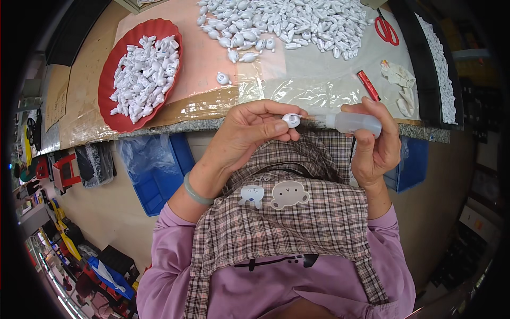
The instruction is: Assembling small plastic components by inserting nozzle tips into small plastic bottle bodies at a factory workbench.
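Between the thumb and fingers of my left hand is a small white plastic piece, rounded with a narrow end. My right hand grips a translucent squeeze bottle, tipped sideways so its thin nozzle points left at the white piece. Whether the nozzle tip touches the piece I cannot tell. Both hands are held just off the table's near edge, above my checked apron. A single similar white piece lies on the table beyond my left hand.
A red scalloped tray full of white pieces sits at left. A large pile of white pieces covers the far table. At right lie red-handled scissors, a red tool and a crumpled cloth. Blue bins stand below the table edge.
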Demonstrator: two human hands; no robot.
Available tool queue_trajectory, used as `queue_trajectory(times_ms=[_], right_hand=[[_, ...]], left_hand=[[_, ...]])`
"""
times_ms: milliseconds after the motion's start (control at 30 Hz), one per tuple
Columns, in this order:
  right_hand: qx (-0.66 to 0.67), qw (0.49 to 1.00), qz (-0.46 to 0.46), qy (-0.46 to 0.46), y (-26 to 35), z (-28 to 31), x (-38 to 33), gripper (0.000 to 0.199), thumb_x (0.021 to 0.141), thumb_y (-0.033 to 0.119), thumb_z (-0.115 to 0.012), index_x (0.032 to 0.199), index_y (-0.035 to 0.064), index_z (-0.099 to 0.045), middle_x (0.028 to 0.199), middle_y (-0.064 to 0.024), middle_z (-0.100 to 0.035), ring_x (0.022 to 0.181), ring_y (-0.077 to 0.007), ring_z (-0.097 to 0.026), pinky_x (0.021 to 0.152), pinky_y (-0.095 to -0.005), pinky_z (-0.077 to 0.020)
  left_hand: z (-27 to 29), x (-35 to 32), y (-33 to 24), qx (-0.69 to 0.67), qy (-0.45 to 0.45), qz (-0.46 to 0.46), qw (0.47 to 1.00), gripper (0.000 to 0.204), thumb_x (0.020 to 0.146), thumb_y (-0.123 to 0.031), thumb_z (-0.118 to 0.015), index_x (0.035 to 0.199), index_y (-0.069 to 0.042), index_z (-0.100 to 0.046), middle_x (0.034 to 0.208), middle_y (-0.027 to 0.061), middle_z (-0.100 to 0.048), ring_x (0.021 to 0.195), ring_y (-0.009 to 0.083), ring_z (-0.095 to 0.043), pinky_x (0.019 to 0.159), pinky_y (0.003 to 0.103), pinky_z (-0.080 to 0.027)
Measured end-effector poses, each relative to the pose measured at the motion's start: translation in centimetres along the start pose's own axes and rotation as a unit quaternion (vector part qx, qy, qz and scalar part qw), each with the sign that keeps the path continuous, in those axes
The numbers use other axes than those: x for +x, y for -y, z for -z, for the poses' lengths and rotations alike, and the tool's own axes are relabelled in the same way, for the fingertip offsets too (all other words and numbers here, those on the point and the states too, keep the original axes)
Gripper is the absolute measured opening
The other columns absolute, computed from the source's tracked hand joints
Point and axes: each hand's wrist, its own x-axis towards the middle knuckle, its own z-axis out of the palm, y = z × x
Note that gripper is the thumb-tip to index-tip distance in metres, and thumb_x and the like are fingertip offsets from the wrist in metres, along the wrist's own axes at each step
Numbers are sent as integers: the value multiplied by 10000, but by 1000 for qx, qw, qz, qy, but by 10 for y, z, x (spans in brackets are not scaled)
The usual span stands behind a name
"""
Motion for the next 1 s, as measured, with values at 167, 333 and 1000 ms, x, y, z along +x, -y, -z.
queue_trajectory(times_ms=[167, 333, 1000], right_hand=[[-54, 997, 55, 26, 3, 2, 1, 384, 901, 246, -623, 1146, -39, -546, 912, -168, -677, 790, -259, -686, 675, -313, -538], [-126, 983, 124, 58, 7, 2, 5, 417, 940, 286, -564, 1174, -56, -512, 899, -206, -669, 786, -261, -667, 682, -304, -527], [-118, 982, 126, 71, 9, -1, 6, 389, 934, 255, -578, 1165, -53, -525, 891, -202, -674, 784, -268, -657, 678, -311, -520]], left_hand=[[3, 0, 3, 2, -5, -8, 1000, 277, 862, -43, -635, 1127, 32, -603, 1138, 200, -622, 846, 171, -658, 769, 260, -552], [1, -1, 1, 28, -33, -31, 999, 278, 839, -38, -662, 1104, 25, -605, 1124, 175, -628, 864, 171, -659, 773, 256, -549], [1, 0, 2, 80, -55, -79, 992, 300, 838, 90, -602, 1134, 50, -586, 1162, 140, -606, 948, 192, -647, 853, 278, -533]])
